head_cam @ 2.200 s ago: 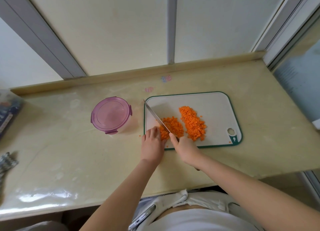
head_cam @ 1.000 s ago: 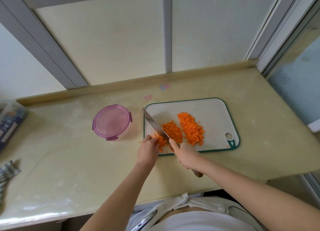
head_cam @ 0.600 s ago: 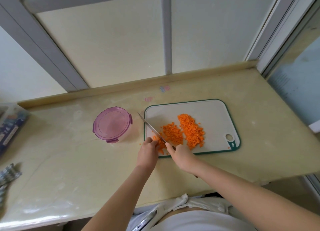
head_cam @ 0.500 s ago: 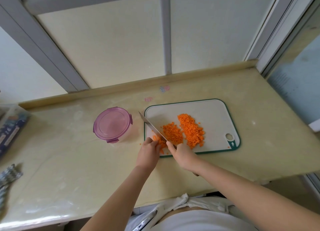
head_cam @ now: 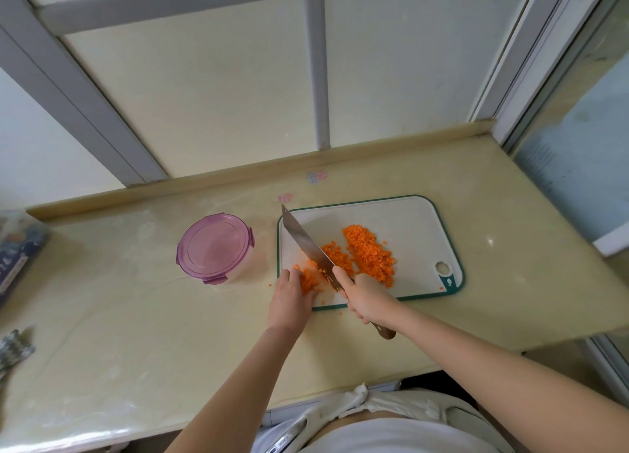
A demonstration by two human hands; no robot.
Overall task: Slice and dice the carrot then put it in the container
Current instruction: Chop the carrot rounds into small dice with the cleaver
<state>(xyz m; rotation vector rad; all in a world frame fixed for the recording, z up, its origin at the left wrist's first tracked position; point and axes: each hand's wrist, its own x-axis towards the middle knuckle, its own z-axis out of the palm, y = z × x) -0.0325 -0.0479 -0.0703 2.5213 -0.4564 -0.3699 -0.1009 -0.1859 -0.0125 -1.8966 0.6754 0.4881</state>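
Dicing carrot [head_cam: 309,280]: left hand [head_cam: 289,294] fingers grasping it, right hand [head_cam: 366,297] fingers clenched on knife [head_cam: 304,243], blade just right.

Person, one: white top [head_cam: 401,435]; pale beige garment [head_cam: 418,407] at the waist, tied in a front knot [head_cam: 360,393]; left hand [head_cam: 289,296], right hand [head_cam: 366,297] and both forearms bare.

Home kitchen, countertop [head_cam: 136,333], cutting board [head_cam: 408,221]

Our right hand [head_cam: 366,297] grips the brown-handled steel knife [head_cam: 303,241]; just left of that grip, our left hand [head_cam: 289,297] curls over orange carrot pieces [head_cam: 309,280].
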